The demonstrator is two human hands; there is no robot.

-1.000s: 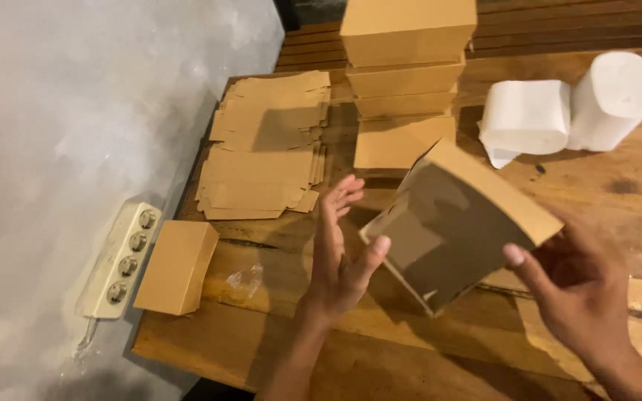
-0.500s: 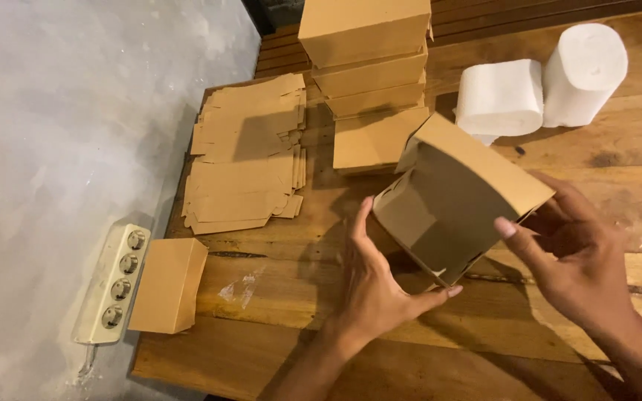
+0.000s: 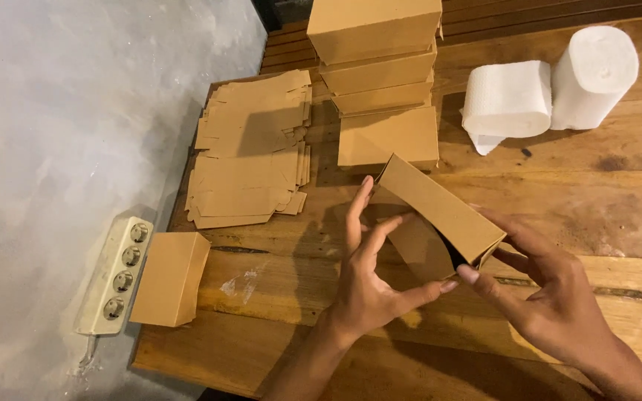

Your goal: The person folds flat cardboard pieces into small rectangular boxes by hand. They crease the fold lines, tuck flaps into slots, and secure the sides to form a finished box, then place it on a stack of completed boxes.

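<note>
Worn wooden desk (image 3: 603, 193) of broad planks, seen from above, with dark seams between the boards, a few stains and a pale scuff near the front edge. Warm light from above, casting soft shadows toward the near side. To the left, a grey concrete floor (image 3: 61, 111), mottled and dusty, paler in patches. On that floor, just beside the desk's corner, a cream power strip (image 3: 115, 275) with four round sockets, its cable trailing off below. At the top edge, a dark gap behind the planks, too dim to make out.
</note>
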